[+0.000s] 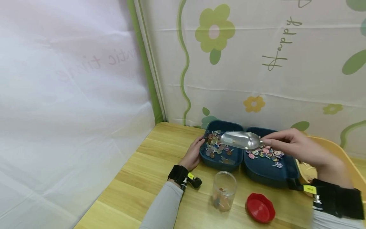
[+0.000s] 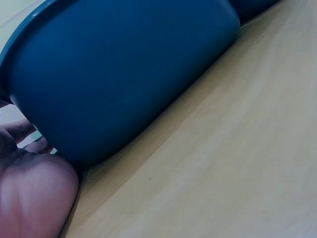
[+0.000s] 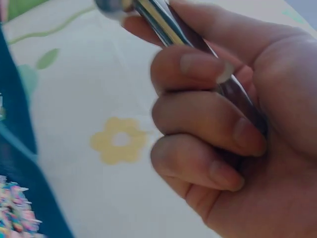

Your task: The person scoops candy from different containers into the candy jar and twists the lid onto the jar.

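My right hand (image 1: 300, 149) grips the handle of a shiny metal scoop (image 1: 241, 140), its fingers curled round the handle (image 3: 166, 25) in the right wrist view. The scoop is over the left blue bin (image 1: 221, 165), its mouth pointing left. Small translucent lollipop-shaped pieces (image 1: 218, 148) lie in that bin. My left hand (image 1: 193, 154) holds the bin's left side, fingers at the rim; in the left wrist view the palm (image 2: 37, 198) is beside the blue wall (image 2: 124, 74). In front stands a clear jar (image 1: 224, 190) with some pieces at its bottom.
A second blue bin (image 1: 263, 171) with swirled lollipop pieces (image 1: 267, 152) adjoins on the right. Beyond it is a yellow container (image 1: 350, 165), partly behind my right arm. A red lid (image 1: 260, 207) lies right of the jar. Printed curtains (image 1: 220, 79) border the wooden table (image 1: 137, 181).
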`<state>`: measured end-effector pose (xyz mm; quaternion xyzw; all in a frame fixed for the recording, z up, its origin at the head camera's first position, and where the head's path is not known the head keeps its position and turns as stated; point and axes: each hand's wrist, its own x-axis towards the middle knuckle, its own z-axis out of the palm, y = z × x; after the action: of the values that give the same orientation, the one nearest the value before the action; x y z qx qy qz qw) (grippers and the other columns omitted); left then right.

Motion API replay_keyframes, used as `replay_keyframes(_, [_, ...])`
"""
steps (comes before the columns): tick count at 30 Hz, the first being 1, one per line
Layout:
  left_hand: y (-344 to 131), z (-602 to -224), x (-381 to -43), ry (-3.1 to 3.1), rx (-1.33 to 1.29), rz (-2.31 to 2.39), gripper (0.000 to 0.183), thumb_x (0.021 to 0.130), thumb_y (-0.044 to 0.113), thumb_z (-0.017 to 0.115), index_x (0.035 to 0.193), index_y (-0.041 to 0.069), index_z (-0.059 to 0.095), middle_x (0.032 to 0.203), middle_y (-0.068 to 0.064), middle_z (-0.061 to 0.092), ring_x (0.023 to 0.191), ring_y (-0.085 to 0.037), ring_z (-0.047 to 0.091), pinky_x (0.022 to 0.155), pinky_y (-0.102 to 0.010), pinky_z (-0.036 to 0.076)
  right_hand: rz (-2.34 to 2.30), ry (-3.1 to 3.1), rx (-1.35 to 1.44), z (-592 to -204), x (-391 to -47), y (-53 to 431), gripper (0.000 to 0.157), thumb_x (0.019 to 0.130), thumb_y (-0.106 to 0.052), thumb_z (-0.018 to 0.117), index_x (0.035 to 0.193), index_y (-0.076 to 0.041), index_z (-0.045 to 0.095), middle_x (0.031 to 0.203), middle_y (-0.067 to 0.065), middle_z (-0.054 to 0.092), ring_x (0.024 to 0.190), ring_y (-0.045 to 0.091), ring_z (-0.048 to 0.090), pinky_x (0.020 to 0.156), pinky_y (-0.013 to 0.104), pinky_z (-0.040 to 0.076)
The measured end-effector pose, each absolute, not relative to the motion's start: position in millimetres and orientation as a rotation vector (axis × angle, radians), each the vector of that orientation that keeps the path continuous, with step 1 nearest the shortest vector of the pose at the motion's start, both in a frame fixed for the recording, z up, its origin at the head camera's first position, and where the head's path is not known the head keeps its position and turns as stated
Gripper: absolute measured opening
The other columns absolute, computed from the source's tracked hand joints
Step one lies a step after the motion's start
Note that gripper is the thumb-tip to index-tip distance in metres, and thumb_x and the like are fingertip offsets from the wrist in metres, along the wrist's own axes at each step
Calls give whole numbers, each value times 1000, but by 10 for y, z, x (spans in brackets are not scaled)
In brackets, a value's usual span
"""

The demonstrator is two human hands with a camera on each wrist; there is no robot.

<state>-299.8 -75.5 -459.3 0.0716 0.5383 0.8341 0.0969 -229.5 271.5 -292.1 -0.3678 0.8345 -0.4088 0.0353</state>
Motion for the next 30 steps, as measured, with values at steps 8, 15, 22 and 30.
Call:
replay_keyframes(8, [-755,-4603,-3004,1608,169,2467,50,113,26,40,158,5,35,161,-15,36,148,-27,35,122,-43,30,-913,2804,-938,-2731,-1961,2959,26,101,-7,63,117,-20,79,108,-12,75,85,4,64,62,23,50])
replay_keyframes(15, [-745,-4584,-3020,1597,166,2460,50,113,25,40,159,8,34,163,-14,34,148,-26,35,121,-42,30,-791,2777,-1000,-2632,-1771,2874,22,97,-11,70,109,-27,81,85,-15,70,68,7,54,51,23,40])
replay_keyframes(22, [-749,-4583,-3030,1608,193,2451,52,113,26,39,161,8,30,164,-15,31,149,-26,34,122,-41,28,-724,2801,-1068,-2615,-1719,2799,21,95,-14,74,104,-32,81,67,-19,53,57,5,45,45,22,34])
replay_keyframes(30, [-736,-4597,-3023,1604,167,2475,51,113,25,40,159,6,33,162,-16,35,147,-27,37,121,-43,30,-655,2913,-837,-2612,-1738,2758,13,96,-26,74,105,-31,80,95,-16,71,77,2,57,59,24,49])
